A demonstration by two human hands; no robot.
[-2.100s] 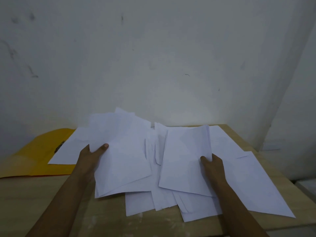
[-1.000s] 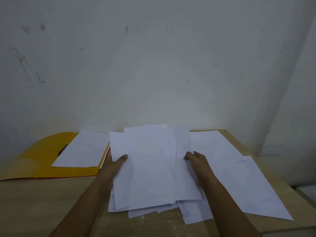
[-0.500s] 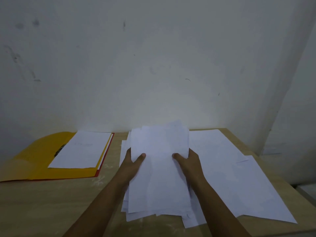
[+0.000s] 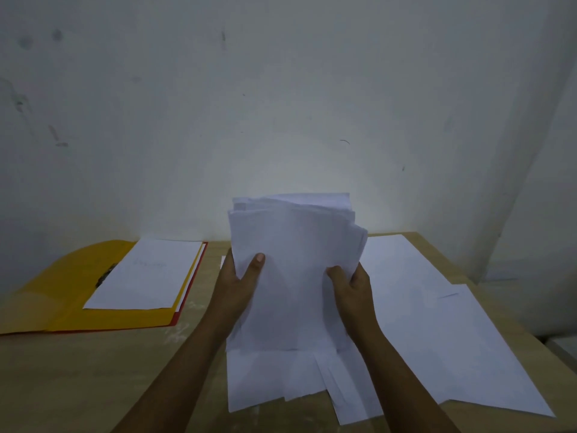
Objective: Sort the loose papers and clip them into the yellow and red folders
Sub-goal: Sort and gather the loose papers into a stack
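The left hand [image 4: 239,284] and right hand [image 4: 352,287] each clamp a side edge of the paper stack [image 4: 293,260], thumbs curled over its front, tilting it up off the counter [image 4: 93,370]. More loose sheets [image 4: 437,332] lie beneath and to the right. The open yellow folder [image 4: 62,295], one sheet on it, lies well left, a red folder edge [image 4: 190,289] showing underneath.
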